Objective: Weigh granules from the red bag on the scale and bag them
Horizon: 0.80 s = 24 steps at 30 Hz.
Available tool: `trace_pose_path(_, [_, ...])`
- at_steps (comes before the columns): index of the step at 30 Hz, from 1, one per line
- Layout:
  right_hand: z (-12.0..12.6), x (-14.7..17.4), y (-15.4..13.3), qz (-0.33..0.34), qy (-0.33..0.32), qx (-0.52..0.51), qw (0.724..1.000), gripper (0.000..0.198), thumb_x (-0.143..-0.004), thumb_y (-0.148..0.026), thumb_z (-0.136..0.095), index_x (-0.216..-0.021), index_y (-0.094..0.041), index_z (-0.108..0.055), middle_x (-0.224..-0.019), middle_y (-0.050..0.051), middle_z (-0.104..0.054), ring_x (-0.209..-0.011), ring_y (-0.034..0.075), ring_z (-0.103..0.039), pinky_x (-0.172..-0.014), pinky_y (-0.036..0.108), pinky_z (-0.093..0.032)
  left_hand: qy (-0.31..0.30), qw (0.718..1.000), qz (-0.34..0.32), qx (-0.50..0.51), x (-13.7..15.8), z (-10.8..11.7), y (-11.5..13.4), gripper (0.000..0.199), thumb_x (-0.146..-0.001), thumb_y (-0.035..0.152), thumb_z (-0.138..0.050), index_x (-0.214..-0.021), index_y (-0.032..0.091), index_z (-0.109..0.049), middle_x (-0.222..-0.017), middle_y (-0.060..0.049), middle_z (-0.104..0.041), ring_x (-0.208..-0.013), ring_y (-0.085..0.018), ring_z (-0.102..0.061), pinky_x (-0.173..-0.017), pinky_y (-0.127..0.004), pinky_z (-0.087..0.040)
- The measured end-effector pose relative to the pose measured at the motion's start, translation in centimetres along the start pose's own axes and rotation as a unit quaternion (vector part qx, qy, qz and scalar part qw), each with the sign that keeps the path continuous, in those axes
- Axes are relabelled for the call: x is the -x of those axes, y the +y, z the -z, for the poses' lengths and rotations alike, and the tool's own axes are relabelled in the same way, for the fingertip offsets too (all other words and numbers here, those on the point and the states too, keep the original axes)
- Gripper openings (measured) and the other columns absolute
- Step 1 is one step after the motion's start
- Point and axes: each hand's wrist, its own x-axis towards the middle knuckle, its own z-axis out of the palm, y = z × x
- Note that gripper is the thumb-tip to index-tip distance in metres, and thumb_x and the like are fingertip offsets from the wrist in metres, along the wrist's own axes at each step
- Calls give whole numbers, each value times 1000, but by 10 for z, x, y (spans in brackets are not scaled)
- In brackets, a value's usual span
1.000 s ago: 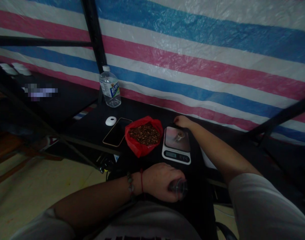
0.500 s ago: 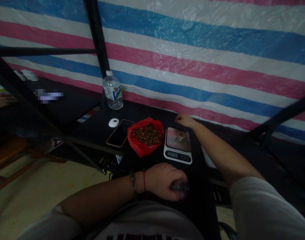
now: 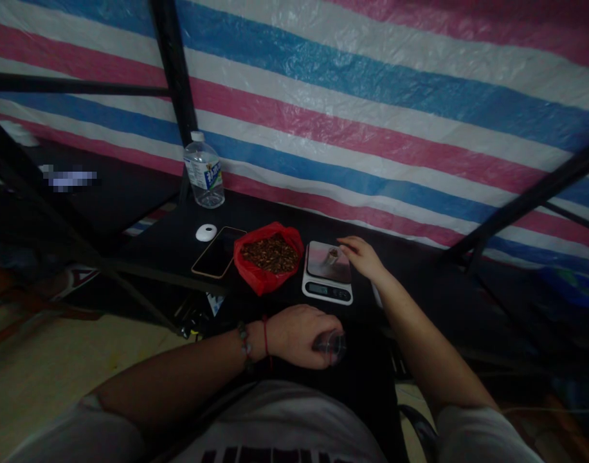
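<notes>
- The black table (image 3: pixel 152 247) carries everything in the middle, its top dark and matt.
- At its back left, a clear plastic bottle (image 3: pixel 205 173) stands upright, white cap on.
- In front of the bottle sits a small white oval object (image 3: pixel 206 232).
- A phone (image 3: pixel 216 254) lies flat, screen dark, near the front edge.
- Just right of the phone, a red bag (image 3: pixel 265 281) sits open, with brown bits inside.
- Beside the bag rests a white scale (image 3: pixel 327 290), display toward the front.
- Right of the scale is something white (image 3: pixel 377 296), possibly paper; the forearm partly hides it.
</notes>
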Motion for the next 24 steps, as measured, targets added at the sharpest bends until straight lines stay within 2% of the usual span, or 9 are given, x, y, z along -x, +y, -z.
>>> trace_pose_path(2, [-9, 6, -2, -32, 2, -5, 999, 38, -83, -33, -62, -118, -19, -65, -118, 11, -66, -106, 23, -62, -93, 38, -47, -5, 1000, -2, -1, 0, 0, 1, 30, -74, 37, -67, -99, 22, -58, -83, 0, -67, -76, -16, -63, -71, -24, -45])
trace_pose_path(4, [-19, 10, -4, -45, -2, -7, 999, 41, -77, -32, -67, -116, -19, -65, -113, 10, -69, -103, 24, -63, -92, 39, -48, -8, 1000, -2, -3, 0, -2, 1, 31, -74, 37, -67, -100, 22, -58, -84, 0, -67, -77, -16, -63, -71, -24, -46])
trace_pose_path(8, [-32, 15, -1, -39, 84, -19, 995, 38, -73, -28, -67, -110, -19, -67, -108, 10, -70, -97, 24, -64, -85, 40, -50, -14, 1000, -1, -8, -1, -7, 0, 31, -75, 38, -66, -100, 22, -58, -85, 0, -67, -78, -16, -64, -71, -25, -46])
trace_pose_path(13, [-31, 18, 7, -51, 134, -34, 989, 43, -71, -28, -67, -112, -18, -64, -109, 11, -69, -94, 24, -64, -82, 38, -50, -17, 1000, -1, -8, -1, -10, -1, 30, -75, 37, -66, -99, 22, -58, -85, 0, -67, -77, -16, -63, -71, -24, -46])
trace_pose_path(17, [-28, 20, -1, -74, 165, -72, 981, 55, -70, -31, -70, -121, -19, -54, -103, 8, -71, -89, 22, -65, -80, 37, -49, -24, 1000, -1, -2, -1, -10, -2, 30, -74, 35, -66, -100, 22, -58, -84, 0, -68, -77, -16, -63, -69, -24, -46])
trace_pose_path(19, [-27, 22, -9, -73, 178, -70, 979, 52, -70, -35, -70, -117, -19, -54, -101, 8, -71, -88, 22, -65, -79, 36, -49, -27, 1000, 2, -2, -1, -10, -2, 31, -74, 35, -66, -100, 22, -57, -84, 1, -67, -76, -16, -63, -69, -24, -46])
trace_pose_path(24, [-27, 26, -18, -50, 170, -22, 984, 29, -74, -40, -67, -95, -20, -63, -93, 7, -70, -87, 22, -63, -78, 35, -47, -33, 999, 5, -4, -2, -10, -3, 29, -75, 35, -65, -100, 22, -58, -83, 1, -67, -75, -15, -63, -68, -23, -45])
